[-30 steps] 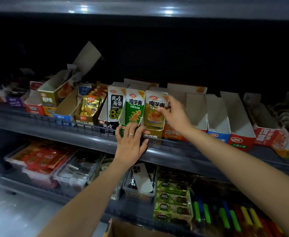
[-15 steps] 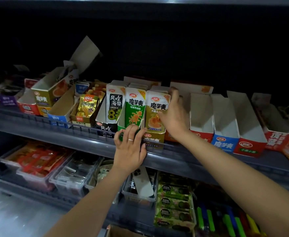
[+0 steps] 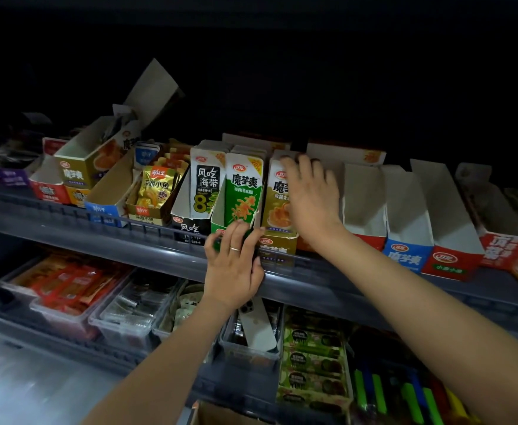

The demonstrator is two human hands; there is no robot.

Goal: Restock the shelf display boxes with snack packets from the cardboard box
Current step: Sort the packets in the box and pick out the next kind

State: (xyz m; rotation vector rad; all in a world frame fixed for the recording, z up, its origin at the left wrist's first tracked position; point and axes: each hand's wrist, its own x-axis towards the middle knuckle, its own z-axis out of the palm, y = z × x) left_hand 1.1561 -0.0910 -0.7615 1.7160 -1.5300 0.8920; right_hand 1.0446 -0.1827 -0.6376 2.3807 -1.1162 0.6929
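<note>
On the upper shelf stand three filled display boxes side by side: a black one with white-and-black packets [image 3: 204,182], a green one with green packets [image 3: 244,191], and a gold box [image 3: 277,250] with gold packets [image 3: 277,194]. My left hand [image 3: 234,265] rests with straight fingers on the green box's front at the shelf rail [image 3: 147,237]. My right hand [image 3: 310,194], blurred, has its fingers spread over the right side of the gold packets and holds nothing. A corner of the cardboard box [image 3: 221,415] shows at the bottom edge.
Right of the gold box stand empty display boxes: an orange one [image 3: 363,194], a blue one [image 3: 405,256] and a red one [image 3: 451,262]. More snack boxes fill the shelf's left. Below, clear bins hold packets, and a phone [image 3: 257,326] leans in one.
My right hand has let go of the top of the gold packets and now lies spread in front of them. My left hand stays on the green box front.
</note>
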